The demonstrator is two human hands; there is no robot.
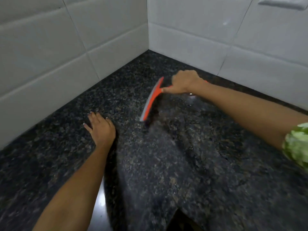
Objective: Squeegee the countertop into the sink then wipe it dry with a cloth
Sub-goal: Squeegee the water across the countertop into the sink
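An orange squeegee with a grey blade stands on the dark speckled granite countertop, near the back corner. My right hand grips its handle from the right, blade edge down on the stone. My left hand rests flat on the countertop to the left of the squeegee, fingers spread and straight. A wet sheen shows on the stone to the right of the blade. No sink and no cloth are in view.
White tiled walls meet in a corner behind the counter. A pale object sits high on the right wall. A green patterned sleeve shows at the right edge. The counter's front edge drops off at the bottom.
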